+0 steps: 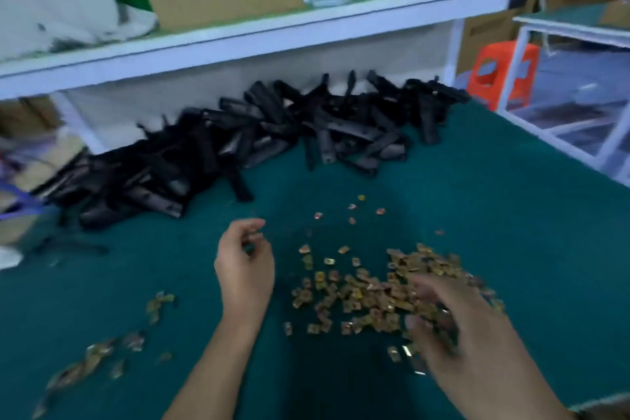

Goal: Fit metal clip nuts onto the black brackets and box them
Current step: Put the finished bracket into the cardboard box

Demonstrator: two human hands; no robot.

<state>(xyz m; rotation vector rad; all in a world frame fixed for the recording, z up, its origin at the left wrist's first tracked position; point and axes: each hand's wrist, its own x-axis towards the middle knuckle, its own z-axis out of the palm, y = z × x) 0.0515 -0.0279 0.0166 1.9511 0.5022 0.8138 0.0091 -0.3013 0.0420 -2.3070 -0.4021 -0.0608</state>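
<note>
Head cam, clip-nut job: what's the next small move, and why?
Likely: the right hand pinches one piece from the heap of clip nuts. It lies blurred on that heap, and its grip is unclear. The left hand hovers with fingers curled and no bracket in it. The black brackets are piled at the far side of the table, untouched.

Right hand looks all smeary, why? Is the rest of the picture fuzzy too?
Head view: the right hand is smeared, likely motion blur, so its fingers cannot be made out; the left hand is sharper; nuts near the left edge are streaked; the brackets look soft; the shelf bows from the wide lens.
</note>
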